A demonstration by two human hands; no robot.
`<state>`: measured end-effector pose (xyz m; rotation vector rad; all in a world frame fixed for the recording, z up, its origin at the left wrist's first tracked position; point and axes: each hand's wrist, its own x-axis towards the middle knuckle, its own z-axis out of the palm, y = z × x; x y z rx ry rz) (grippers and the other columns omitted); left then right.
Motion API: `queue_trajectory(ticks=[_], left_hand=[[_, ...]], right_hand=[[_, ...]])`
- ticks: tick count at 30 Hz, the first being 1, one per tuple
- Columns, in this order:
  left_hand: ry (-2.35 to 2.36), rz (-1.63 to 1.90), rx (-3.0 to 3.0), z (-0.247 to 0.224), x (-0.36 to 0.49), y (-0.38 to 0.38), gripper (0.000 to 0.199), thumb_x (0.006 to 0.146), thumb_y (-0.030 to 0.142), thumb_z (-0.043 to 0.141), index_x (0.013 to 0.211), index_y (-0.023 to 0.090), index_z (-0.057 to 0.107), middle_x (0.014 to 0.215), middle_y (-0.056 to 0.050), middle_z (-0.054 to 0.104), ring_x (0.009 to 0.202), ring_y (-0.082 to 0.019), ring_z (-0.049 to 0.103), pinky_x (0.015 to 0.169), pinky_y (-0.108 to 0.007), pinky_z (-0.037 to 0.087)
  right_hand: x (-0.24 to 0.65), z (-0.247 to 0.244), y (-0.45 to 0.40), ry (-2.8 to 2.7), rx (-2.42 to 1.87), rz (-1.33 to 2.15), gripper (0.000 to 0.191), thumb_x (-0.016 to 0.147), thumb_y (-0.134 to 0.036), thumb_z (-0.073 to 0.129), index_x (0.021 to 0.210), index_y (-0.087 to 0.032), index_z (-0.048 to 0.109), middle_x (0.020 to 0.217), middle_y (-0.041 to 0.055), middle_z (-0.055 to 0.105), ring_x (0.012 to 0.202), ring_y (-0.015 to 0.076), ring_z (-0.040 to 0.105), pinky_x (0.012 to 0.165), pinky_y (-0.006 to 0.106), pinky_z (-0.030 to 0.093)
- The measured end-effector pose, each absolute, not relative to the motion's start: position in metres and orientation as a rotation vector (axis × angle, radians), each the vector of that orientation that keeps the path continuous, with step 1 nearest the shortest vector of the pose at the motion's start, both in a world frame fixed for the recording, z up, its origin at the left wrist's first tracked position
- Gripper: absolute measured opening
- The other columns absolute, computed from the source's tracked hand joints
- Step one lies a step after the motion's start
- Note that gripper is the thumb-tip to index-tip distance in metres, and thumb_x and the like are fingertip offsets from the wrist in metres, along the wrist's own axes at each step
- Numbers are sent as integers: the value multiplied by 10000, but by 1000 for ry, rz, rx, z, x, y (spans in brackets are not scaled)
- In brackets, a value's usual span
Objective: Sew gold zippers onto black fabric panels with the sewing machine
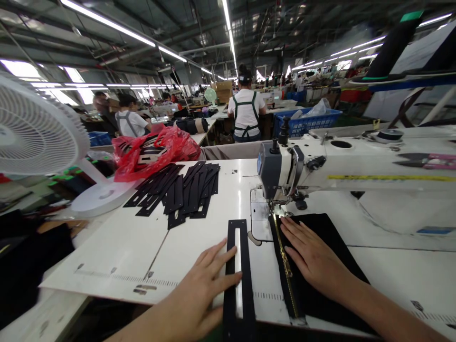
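Note:
My right hand (pixel 315 259) lies flat with fingers stretched out on a black fabric piece (pixel 327 228), beside a gold-toothed zipper (pixel 283 254) along its left edge. The zipper's top end is by the presser foot of the sewing machine (pixel 281 175). On the left, my left hand (pixel 210 285) rests with spread fingers on a long black strip (pixel 231 304) with a slot down its middle. White table surface shows through that slot. The strip lies to the left of the fabric, apart from it. A heap of similar black slotted strips (pixel 185 190) lies farther back on the table.
A red plastic bag (pixel 160 147) holding more pieces sits behind the heap. At the far left stands a white fan (pixel 39 128). Pink-handled snips (pixel 438 160) lie on the machine arm. Beyond are a blue basket (pixel 308 122) and a person in a dark apron (pixel 245 107).

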<state>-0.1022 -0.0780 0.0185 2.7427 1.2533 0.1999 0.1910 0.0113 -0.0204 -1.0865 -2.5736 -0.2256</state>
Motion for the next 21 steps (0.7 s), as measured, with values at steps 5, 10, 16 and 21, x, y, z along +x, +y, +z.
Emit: queue_trajectory(ticks=[5, 10, 16, 21], left_hand=[[1390, 623, 2857, 3, -104, -43, 399, 855, 45, 384, 1214, 147, 526, 1187, -118, 599, 1119, -238, 553, 899, -417, 518], [1271, 1062, 2880, 12, -78, -33, 383, 901, 78, 371, 1267, 136, 467, 1138, -130, 627, 966, -186, 640, 793, -322, 574], [1100, 1004, 2921, 9, -16, -23, 260, 896, 106, 399, 1072, 70, 587, 1122, -170, 628, 1045, -245, 609, 895, -356, 523], [1208, 750, 2819, -2, -7, -8, 197, 857, 112, 498, 1000, 146, 629, 1186, -143, 597, 1134, -275, 548, 977, -431, 450]], right_hand=[[191, -18, 10, -2588, -1093, -264, 460, 927, -256, 348, 1339, -56, 391, 1401, 147, 352, 1291, 237, 343, 1011, 476, 383], [189, -20, 4, -2585, -1080, -330, 467, 921, -262, 351, 1336, -51, 394, 1401, 148, 351, 1288, 238, 349, 995, 472, 405], [187, -25, -3, -2553, -1040, -330, 507, 895, -199, 372, 1384, -74, 317, 1409, 147, 344, 1313, 224, 302, 1013, 458, 390], [188, -24, -2, -2540, -1017, -296, 581, 873, -173, 390, 1424, -98, 225, 1403, 145, 362, 1313, 226, 303, 1022, 455, 378]])
